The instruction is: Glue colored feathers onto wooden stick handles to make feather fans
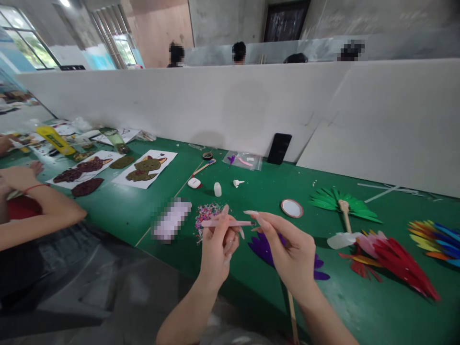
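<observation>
A thin pink pen-like stick (230, 224) lies across my left hand (220, 244), whose fingers are wrapped round it. Its dark tip points toward my right hand (293, 249), whose thumb and fingertips are pinched close to that tip; whatever they hold is too small to make out. Behind and beside my left hand is a heap of small pink and multicoloured bits (206, 213) on the green table (251, 268). Under my right hand lies a purple feather-like fan (261, 248) with a wooden stick (292, 311).
A small white bottle (217, 189), round lid (292, 208) and black phone (280, 148) stand or lie beyond my hands. Green (345, 203) and red (402, 263) feather-like pieces are at right. At left, a person's arm (46, 211) rests near seed-covered pictures (145, 168).
</observation>
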### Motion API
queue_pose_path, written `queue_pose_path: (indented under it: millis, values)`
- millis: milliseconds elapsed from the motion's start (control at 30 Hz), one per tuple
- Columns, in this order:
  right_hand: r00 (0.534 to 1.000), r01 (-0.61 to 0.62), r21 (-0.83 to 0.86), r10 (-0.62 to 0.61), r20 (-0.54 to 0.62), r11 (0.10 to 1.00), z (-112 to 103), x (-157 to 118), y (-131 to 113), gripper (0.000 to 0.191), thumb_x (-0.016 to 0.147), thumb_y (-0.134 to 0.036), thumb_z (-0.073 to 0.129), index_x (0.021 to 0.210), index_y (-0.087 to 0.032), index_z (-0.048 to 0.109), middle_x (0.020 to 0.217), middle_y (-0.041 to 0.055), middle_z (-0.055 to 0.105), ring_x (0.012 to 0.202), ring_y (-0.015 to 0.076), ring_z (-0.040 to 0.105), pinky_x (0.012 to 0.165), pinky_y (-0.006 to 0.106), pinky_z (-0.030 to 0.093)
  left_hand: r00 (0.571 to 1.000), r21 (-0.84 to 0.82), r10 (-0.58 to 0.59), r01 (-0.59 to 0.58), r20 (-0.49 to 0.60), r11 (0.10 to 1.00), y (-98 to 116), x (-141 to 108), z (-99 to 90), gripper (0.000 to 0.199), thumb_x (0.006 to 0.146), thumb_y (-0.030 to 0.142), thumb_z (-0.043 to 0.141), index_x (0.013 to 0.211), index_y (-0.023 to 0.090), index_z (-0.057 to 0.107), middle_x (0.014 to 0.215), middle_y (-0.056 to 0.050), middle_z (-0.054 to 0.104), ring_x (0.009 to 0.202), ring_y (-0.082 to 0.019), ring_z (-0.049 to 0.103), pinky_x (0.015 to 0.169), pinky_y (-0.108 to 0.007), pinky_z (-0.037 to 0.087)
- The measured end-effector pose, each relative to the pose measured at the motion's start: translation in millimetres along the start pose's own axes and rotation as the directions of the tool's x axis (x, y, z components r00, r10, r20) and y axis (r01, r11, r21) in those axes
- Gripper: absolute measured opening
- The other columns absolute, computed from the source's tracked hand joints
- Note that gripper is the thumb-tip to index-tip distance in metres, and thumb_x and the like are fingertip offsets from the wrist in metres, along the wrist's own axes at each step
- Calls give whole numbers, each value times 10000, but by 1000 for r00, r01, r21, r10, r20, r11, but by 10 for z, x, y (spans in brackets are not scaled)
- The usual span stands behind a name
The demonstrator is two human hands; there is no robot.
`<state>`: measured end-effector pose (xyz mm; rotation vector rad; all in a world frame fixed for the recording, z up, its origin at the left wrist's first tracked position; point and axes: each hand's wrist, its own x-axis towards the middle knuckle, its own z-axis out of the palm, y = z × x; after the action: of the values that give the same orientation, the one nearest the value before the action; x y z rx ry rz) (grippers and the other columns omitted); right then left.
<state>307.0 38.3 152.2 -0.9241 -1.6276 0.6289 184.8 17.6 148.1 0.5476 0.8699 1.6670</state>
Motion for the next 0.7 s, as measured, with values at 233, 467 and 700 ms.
queue_pose_path:
  millis: [233,467,700]
  values:
    - [978,205,-101,-208,-16,974,78,26,50,166,816,-103,602,921,-219,661,880,24,731,792,141,685,743,228,552,999,-31,-28,27,-31,999,-8,30,22,279,757,342,650,605,133,545,370,102,299,303,8,216,358,-154,154]
    - [935,341,-220,-354,-23,914,214,97,212,118,851,-122,546,890,-212,612,796,35,704,724,146,669,664,232,529,993,-84,-107,102,-54,991,-29,66,-18,341,803,354,607,571,143,473,375,101,305,294,2,218,378,-173,200]
    - [997,-29,-22,28,-66,999,212,235,244,207,915,-245,447,751,-196,563,664,4,623,602,126,609,606,229,493,988,-76,-26,15,-149,997,35,77,-108,426,806,428,590,523,129,480,362,100,262,283,6,218,373,-174,196]
